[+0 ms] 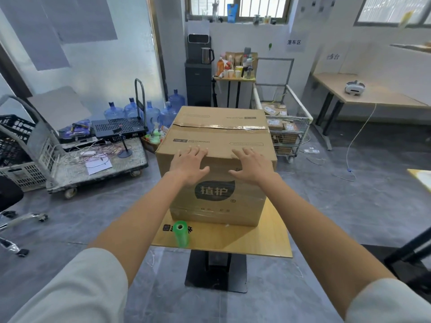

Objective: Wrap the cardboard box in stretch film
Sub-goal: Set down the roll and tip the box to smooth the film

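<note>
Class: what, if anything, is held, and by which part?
Nothing: left hand and right hand rest open on the cardboard box, along its near top edge.

You get bright, even daylight from the windows ahead, with soft shadows. The tape on the cardboard box glares. Your wide lens bows the edges; your sleeves look blurred.

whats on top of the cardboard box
The left hand and right hand rest over the cardboard box's near top edge, fingers spread flat. Clear tape runs along the lid seam. Its contents are hidden under the closed flaps.
</note>
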